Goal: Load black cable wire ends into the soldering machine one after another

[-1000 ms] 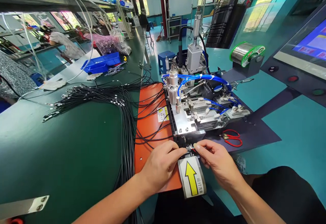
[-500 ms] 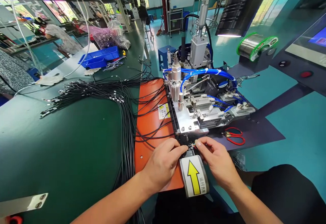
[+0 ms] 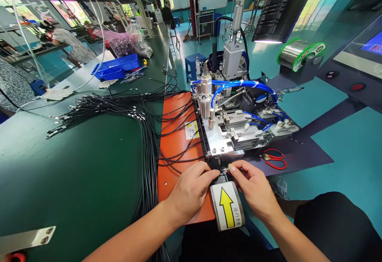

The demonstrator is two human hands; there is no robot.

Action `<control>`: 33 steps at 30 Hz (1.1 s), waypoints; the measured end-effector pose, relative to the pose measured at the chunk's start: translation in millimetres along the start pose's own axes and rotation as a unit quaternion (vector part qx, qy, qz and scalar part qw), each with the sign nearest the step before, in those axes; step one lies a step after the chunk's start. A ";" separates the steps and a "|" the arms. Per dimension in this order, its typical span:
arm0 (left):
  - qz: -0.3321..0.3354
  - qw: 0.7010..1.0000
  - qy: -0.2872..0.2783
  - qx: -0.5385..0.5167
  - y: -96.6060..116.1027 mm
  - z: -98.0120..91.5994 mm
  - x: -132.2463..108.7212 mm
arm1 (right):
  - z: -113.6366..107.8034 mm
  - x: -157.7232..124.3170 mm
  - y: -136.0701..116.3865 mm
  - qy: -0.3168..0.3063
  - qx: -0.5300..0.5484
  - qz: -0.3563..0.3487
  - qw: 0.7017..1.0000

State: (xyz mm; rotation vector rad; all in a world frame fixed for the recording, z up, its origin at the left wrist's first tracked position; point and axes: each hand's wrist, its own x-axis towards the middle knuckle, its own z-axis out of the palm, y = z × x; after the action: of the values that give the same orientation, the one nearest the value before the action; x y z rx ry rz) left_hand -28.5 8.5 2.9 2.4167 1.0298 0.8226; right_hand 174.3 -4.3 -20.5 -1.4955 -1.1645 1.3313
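Note:
My left hand [image 3: 191, 190] and my right hand [image 3: 253, 188] meet at the front of a small metal machine [image 3: 235, 127] with blue air hoses. Both pinch the end of a thin black cable [image 3: 179, 162] with tiny coloured wire tips, held at a black fixture [image 3: 221, 179] just above a plate with a yellow arrow [image 3: 228, 210]. The cable runs left across an orange mat [image 3: 176, 142] into a large bundle of black cables [image 3: 119, 109].
Red scissors [image 3: 273, 159] lie right of the machine. A solder spool [image 3: 300, 53] stands at the back right. A blue bin [image 3: 117, 68] and plastic bags sit far back on the green bench [image 3: 74, 174]. Another person's sleeve [image 3: 14, 87] is at the left.
The view dropped and moved slightly closer between one second ago and half a second ago. Both hands stay pinched at the fixture; nothing else has moved.

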 end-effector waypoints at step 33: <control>-0.003 0.998 -0.036 0.046 3.4 0.6 2.2 | 11.1 -1.7 -2.9 0.058 -0.082 0.006 0.995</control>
State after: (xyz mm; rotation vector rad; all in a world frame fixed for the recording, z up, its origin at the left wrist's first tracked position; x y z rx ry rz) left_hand -25.2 7.9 5.1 2.4990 1.0676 0.6956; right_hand 162.9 -5.4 -18.6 -1.6768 -1.2148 1.1628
